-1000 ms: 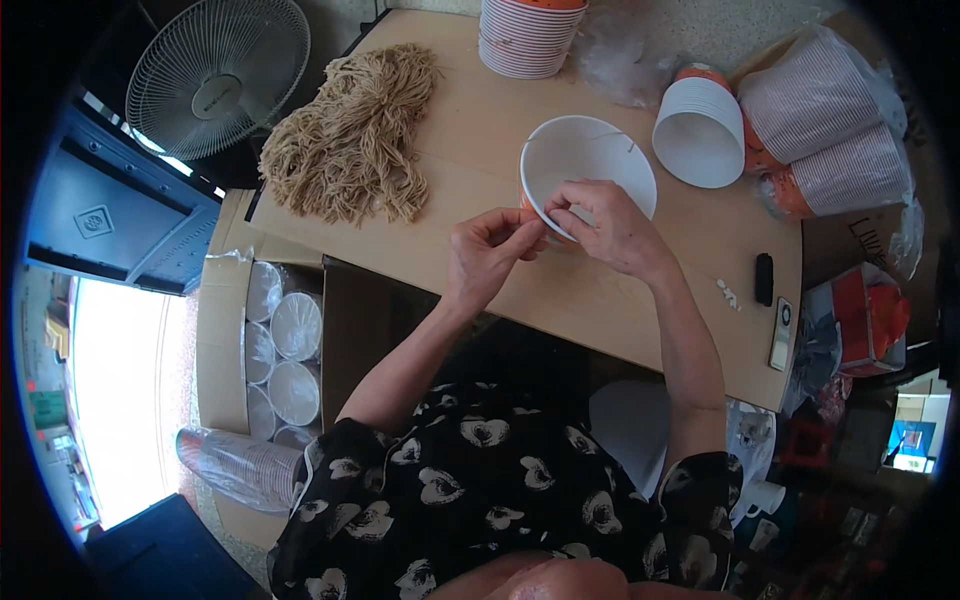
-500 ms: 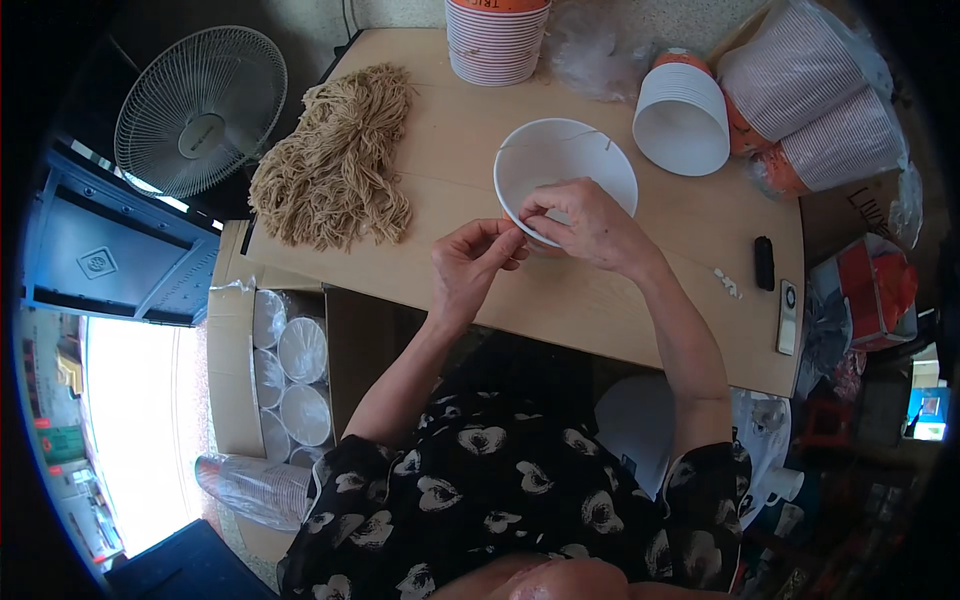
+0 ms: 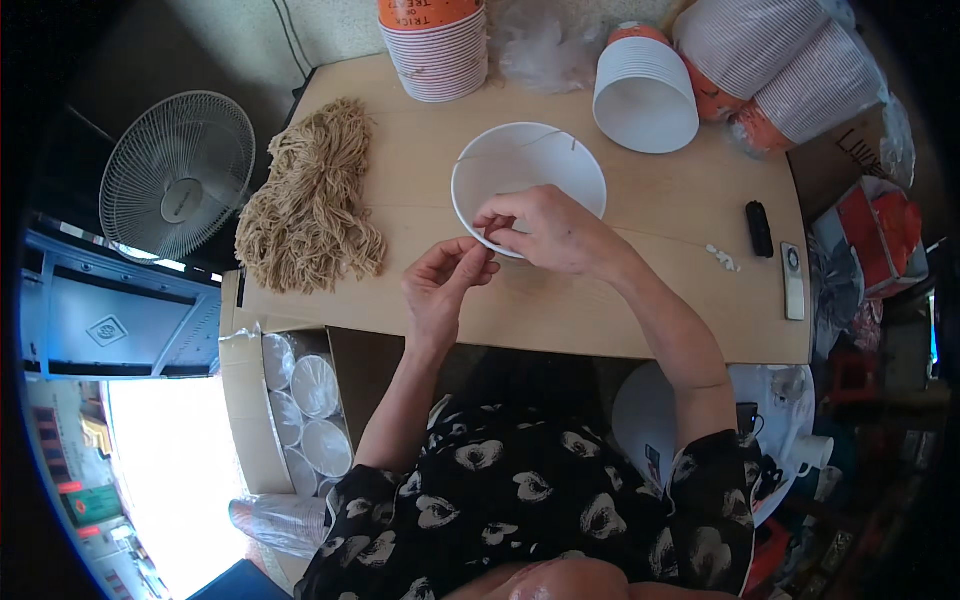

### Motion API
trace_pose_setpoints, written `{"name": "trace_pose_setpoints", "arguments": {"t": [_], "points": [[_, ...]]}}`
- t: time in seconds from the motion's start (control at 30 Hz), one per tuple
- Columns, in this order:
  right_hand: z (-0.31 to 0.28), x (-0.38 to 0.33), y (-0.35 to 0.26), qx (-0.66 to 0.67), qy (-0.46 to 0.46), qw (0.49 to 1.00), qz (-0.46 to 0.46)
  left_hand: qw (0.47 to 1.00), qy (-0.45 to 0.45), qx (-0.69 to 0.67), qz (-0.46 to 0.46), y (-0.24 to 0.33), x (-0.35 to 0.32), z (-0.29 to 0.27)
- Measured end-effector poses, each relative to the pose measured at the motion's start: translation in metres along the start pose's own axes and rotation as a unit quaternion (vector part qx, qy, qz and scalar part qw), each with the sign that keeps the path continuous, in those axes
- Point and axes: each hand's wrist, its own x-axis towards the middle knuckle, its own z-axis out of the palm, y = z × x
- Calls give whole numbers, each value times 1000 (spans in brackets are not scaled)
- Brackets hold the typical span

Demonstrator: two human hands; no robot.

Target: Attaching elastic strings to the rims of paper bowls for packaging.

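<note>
Tabletop (image 3: 415, 150) is smooth; left hand (image 3: 438, 285) and right hand (image 3: 558, 236) pinch at a round tub (image 3: 520, 168); grip contents unclear.

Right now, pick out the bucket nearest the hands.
The bucket with the right hand over its near rim; the other tabletop ones are nested in stacks farther back.

Dark capitals run across the orange band of the cup stack (image 3: 433, 60) at top centre. Dark lettering marks the carton (image 3: 845, 170) at upper right. On the fan (image 3: 180, 200), left, the hub's mark is too small to read.
</note>
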Motion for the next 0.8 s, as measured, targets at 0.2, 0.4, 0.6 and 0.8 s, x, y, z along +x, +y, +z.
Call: {"name": "trace_pose_setpoints", "arguments": {"t": [0.2,0.4,0.6,0.8], "points": [[0,1,-1,-31,20,999,-17,1000,-2,24,5,2,3,-3],[5,0,1,-3,51,997,-53,993,11,112,27,16,2,-4],[5,-2,1,-33,55,994,-92,988,15,154,28,21,0,-6],[5,-2,4,-41,37,995,-88,987,12,158,22,21,-2,-3]]}}
